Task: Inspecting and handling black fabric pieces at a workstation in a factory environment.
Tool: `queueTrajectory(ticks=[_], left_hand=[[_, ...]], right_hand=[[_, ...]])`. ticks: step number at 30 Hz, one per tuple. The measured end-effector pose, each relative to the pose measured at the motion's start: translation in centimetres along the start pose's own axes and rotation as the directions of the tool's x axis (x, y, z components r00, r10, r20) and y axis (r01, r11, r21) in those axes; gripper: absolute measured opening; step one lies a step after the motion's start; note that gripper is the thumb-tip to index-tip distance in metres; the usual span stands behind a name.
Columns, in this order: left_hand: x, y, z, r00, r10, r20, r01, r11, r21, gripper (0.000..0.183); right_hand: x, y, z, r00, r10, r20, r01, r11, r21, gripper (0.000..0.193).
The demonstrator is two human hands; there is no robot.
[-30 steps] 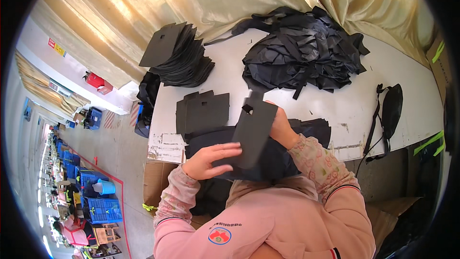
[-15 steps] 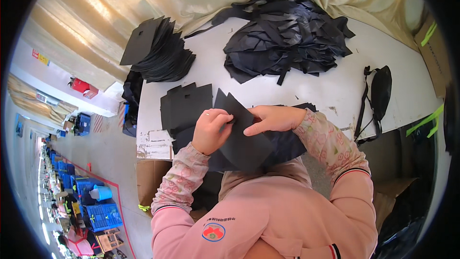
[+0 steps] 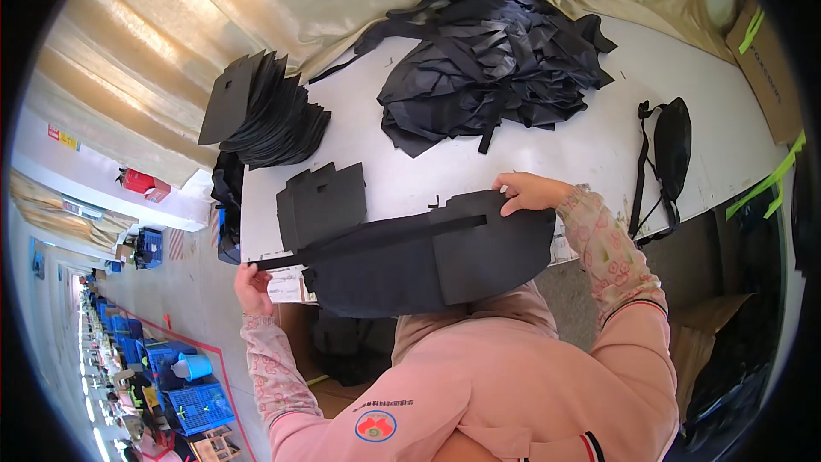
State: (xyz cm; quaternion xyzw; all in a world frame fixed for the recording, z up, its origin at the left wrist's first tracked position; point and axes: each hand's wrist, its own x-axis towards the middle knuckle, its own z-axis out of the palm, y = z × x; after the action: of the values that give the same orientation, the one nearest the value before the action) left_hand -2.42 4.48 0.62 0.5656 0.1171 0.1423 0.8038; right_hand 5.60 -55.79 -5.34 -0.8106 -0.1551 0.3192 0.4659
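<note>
A long black strap (image 3: 385, 233) runs slanting across a dark fabric piece (image 3: 368, 281) at the table's near edge. Its far left end is pinched in my left hand (image 3: 254, 289), out past the table's left side. A stiff black panel (image 3: 487, 261) lies over the right part of the fabric, and the strap's other end rests on it. My right hand (image 3: 534, 192) grips the panel's upper right edge, thumb on top and fingers behind. Just beyond the fabric, on the left, sit a few more black panels (image 3: 323, 205) with small rectangular cutouts.
A tall, leaning stack of black panels (image 3: 274, 120) stands at the white table's (image 3: 359, 128) far left. Behind the middle is a heap of black fabric pieces (image 3: 500, 68). A black pouch with a strap (image 3: 673, 150) lies on the right. A cardboard box (image 3: 765, 77) stands at the far right.
My hands have moved apart, the left one out to the left with the strap stretched from it. The panel, earlier bent between both hands, now lies flat on the fabric.
</note>
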Motion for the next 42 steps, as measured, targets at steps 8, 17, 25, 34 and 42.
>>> queueTrajectory(ticks=[8, 17, 25, 34, 42], left_hand=[[-0.6, -5.0, 15.6, 0.738, -0.023, 0.675, -0.638, 0.305, 0.707, 0.041], [-0.7, -12.6, 32.1, 0.002, -0.668, 0.745, -0.325, 0.704, 0.632, 0.05], [-1.3, -13.9, 32.3, -0.051, -0.681, 0.73, -0.069, 0.732, 0.678, 0.058], [-1.2, -14.2, 31.9, -0.045, -0.646, 0.762, -0.005, 0.763, 0.647, 0.062], [-3.6, -13.7, 32.4, 0.341, -0.146, 0.929, -0.736, 0.574, 0.36, 0.063]], right_hand=[[-2.4, -4.0, 1.5, 0.977, -0.166, -0.135, 0.131, 0.963, -0.235, 0.052], [-4.0, -8.0, 3.4, 0.936, -0.263, -0.234, 0.154, 0.904, -0.398, 0.053], [-4.6, -7.3, 5.3, 0.862, -0.37, -0.347, 0.1, 0.794, -0.6, 0.049], [-4.5, -7.7, 6.5, 0.831, -0.404, -0.381, 0.078, 0.764, -0.64, 0.048], [-4.1, -5.9, 6.3, 0.821, -0.357, -0.445, -0.026, 0.755, -0.655, 0.047]])
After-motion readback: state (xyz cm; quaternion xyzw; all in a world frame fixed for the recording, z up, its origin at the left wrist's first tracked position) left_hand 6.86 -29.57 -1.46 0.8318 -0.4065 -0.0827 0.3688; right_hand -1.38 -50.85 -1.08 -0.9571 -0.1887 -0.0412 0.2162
